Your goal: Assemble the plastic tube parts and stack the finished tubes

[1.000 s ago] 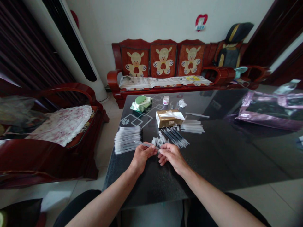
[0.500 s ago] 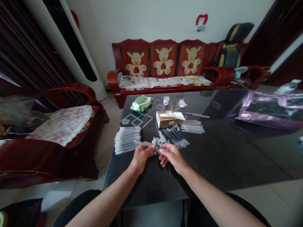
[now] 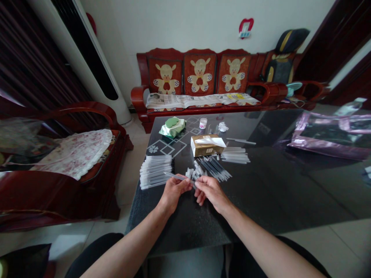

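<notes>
My left hand [image 3: 175, 190] is closed around a pale pen [image 3: 173, 175], whose pointed tip sticks out to the left. At the pen's other end, the thumb and fingertips of my right hand [image 3: 210, 192] are pinched together; they hide what lies between them. Just beyond my fingers is a small heap of white pen caps [image 3: 191, 172]. Dark ink refills [image 3: 217, 170] lie fanned out behind my right hand. A stack of white pen barrels [image 3: 155, 172] sits left of my left hand, and more white barrels [image 3: 235, 155] lie farther back at the right.
A gold tissue box [image 3: 208, 146] stands behind the refills. Farther back are a green wipes pack [image 3: 172, 127], a small white tub [image 3: 203, 123] and a crumpled tissue [image 3: 223, 127]. One pen [image 3: 241, 141] lies apart. A pink-edged plastic bag [image 3: 333, 135] covers the table's right side.
Both hands keep nearly the same pose around the pen. The whole view has shifted very slightly; nothing else has visibly moved.
</notes>
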`<state>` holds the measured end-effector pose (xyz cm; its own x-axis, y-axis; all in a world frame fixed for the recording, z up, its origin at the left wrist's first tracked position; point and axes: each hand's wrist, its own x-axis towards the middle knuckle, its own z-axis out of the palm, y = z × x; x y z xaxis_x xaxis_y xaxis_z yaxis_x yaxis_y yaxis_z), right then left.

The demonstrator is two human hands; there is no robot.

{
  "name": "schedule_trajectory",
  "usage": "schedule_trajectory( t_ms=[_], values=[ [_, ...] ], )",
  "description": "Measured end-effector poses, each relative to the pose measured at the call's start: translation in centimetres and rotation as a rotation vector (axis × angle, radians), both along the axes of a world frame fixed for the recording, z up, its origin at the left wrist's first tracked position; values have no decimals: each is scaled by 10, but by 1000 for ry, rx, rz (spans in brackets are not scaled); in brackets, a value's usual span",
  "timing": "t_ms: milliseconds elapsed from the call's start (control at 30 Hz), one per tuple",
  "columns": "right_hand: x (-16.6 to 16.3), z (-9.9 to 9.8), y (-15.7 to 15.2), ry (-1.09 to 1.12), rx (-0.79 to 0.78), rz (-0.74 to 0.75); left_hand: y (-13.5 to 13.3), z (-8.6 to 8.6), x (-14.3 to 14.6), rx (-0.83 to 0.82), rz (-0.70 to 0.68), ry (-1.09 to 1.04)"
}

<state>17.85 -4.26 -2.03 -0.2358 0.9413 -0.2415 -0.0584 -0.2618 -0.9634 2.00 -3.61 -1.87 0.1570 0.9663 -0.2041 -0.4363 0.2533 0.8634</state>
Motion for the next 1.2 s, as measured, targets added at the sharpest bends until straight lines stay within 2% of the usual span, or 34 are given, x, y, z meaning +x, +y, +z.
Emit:
schedule_trajectory(
  t_ms=[167,367,567,733,833,1033,1200],
  values=[
    [-2,3,-1,-5,-75,-5,-1,-1,0,1,-15,-6],
    [0,0,0,-8,2,10,1,-2,-1,12,0,12],
    [-2,1,-1,3,-68,3,0,-1,0,10,-15,1],
    [-1,2,-1,1,-14,18,1,0,0,8,-12,3],
    [-2,1,-1,11,-45,27,1,0,0,9,-21,1],
    [-2,6,-1,-13,-119,37,-1,4,1,40,-50,191],
    [-2,9,-2,-6,-120,34,0,4,1,38,-20,208]
  ],
)
